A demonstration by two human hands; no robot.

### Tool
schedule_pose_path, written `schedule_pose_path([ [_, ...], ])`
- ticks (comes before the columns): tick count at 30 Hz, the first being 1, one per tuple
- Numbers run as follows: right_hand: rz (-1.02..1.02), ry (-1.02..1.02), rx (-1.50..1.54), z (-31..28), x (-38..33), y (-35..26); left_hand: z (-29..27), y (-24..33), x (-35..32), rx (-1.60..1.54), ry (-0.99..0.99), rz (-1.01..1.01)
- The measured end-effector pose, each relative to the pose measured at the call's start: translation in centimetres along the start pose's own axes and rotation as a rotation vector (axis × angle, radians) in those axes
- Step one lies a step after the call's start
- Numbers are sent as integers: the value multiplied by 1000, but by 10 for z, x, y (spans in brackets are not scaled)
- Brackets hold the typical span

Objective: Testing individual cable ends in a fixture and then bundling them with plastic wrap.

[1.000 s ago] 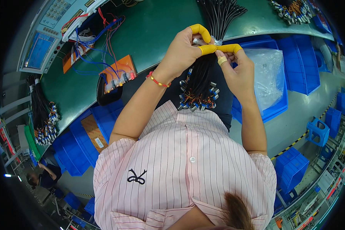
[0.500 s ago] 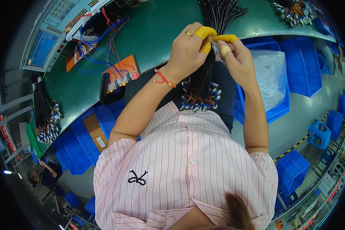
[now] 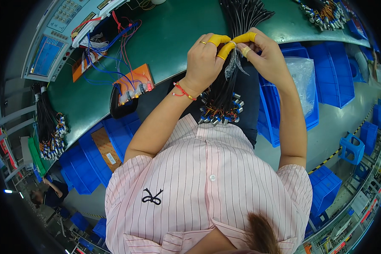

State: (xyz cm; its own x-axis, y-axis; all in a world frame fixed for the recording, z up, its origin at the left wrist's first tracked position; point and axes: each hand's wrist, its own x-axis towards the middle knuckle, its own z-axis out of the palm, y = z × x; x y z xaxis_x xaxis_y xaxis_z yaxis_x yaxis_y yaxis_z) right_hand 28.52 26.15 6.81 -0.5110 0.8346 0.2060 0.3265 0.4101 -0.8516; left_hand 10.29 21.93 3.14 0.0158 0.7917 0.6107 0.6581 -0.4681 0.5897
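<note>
Both hands' fingers [image 3: 225, 47] hide the cable bundle [image 3: 224, 89] (top cropped).

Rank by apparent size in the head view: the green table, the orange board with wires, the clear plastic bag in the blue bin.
1. green table, by far largest.
2. clear plastic bag.
3. orange board; close to the bag, so these two are unsure.

The finger covers [image 3: 219, 40] are yellow. The cable bundle [image 3: 224, 91] is black, ending in silver, blue and orange connectors [image 3: 219, 114]. The wrist cord [image 3: 183, 91] is red. The shirt [image 3: 207, 186] is pink with thin dark stripes. The bench top [image 3: 165, 38] is green. The bins [image 3: 326, 72] are blue.
</note>
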Motion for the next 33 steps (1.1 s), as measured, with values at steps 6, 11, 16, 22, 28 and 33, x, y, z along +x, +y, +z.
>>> schedule_pose_path([
  [6,-368,70,-568,-6,6,-7,-10,14,6,-92,-100,-173],
  [11,-478,69,-727,-15,10,-5,-15,14,-2,-60,-168,-147],
  [16,-442,75,-596,-14,10,7,-24,19,-17,-37,-200,-99],
  [22,-159,210,-230,4,-3,5,-28,16,-16,-17,-234,-117],
  [28,217,461,243,67,-76,23,-45,26,-55,-267,-277,-430],
  [33,411,167,625,112,-78,-1,-96,80,-35,-1153,-463,-518],
])
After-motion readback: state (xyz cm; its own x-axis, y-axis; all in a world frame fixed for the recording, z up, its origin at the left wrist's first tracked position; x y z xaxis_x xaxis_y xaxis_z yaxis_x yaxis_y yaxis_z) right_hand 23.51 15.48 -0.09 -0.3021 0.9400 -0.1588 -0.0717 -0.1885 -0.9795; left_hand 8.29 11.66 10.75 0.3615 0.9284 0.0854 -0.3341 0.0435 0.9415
